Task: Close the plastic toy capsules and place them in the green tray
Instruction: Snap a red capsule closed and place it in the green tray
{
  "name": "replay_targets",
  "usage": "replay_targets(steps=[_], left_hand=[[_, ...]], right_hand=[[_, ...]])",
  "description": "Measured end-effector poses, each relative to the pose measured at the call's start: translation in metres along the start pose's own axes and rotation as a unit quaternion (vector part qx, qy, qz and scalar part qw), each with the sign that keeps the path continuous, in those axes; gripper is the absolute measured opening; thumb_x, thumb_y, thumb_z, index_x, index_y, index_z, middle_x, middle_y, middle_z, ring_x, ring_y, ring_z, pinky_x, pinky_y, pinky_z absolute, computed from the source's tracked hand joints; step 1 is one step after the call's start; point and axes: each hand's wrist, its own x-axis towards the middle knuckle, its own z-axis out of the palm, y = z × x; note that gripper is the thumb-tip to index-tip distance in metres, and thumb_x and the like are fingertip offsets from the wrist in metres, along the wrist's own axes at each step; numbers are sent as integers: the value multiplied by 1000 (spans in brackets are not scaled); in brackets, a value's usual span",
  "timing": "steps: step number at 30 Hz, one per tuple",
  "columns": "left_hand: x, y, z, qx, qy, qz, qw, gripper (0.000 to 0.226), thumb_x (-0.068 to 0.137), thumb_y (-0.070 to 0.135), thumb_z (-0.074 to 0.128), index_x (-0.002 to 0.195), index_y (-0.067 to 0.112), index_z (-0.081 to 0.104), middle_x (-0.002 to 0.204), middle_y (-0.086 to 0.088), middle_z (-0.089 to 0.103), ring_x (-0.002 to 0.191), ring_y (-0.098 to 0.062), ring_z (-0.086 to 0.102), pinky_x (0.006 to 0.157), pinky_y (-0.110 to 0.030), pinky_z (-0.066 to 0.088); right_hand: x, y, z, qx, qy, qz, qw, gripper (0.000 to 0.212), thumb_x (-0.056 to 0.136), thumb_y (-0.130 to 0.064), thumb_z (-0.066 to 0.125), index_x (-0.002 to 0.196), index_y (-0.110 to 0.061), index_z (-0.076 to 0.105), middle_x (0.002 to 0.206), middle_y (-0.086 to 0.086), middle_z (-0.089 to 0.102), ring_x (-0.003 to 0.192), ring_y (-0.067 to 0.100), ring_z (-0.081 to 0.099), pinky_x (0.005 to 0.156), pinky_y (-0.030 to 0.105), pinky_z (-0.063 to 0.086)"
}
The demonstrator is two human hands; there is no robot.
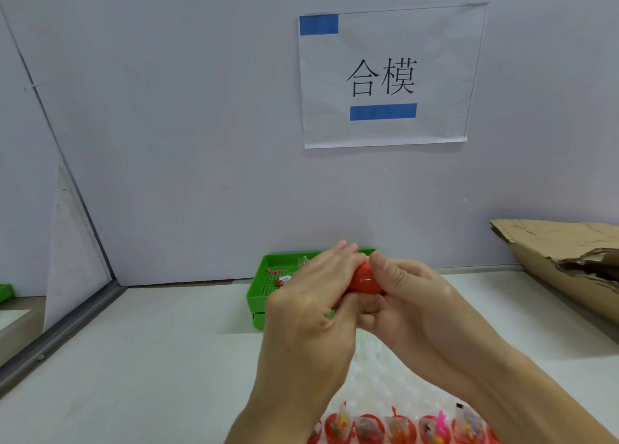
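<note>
Showing two hands, the left hand (311, 296) and right hand (412, 296), one red capsule (363, 279) gripped between them, one green tray (258, 296) by the tabletop's far edge, five open red capsule halves (402, 428) lining its near edge, one cardboard sheet (562, 252), one paper sign (385, 75).

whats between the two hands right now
In the head view, a red plastic toy capsule sits gripped between the left hand and right hand, in front of the green plastic tray.
</note>
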Motion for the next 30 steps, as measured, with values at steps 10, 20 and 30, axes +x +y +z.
replay_targets(steps=[10, 20, 30], left_hand=[[4, 2, -10, -156, -114, -175, 965, 56, 68, 19, 84, 121, 27, 69, 124, 16, 68, 116, 0, 61, 97, -27, 53], [14, 2, -24, -417, -199, -238, 854, 70, 65, 49, 85, 123, 15, 68, 117, -9, 71, 116, -27, 65, 89, -38, 56], [20, 4, -34, -198, -247, -170, 933, 29, 80, 26, 73, 108, 27, 76, 114, 16, 71, 108, -7, 66, 87, -24, 55]], right_hand=[[-2, 0, -13, -2, -12, 10, 1000, 45, 78, -35, 82, 98, 4, 73, 87, 15, 70, 76, 21, 69, 70, 27, 57], [-9, -12, -16, 158, -152, 84, 972, 49, 98, -35, 59, 128, 3, 56, 109, 13, 66, 97, 20, 63, 96, 27, 46], [-8, -15, -25, -40, -129, 84, 987, 49, 92, -38, 65, 119, 2, 64, 98, 12, 71, 91, 26, 70, 79, 26, 52]])
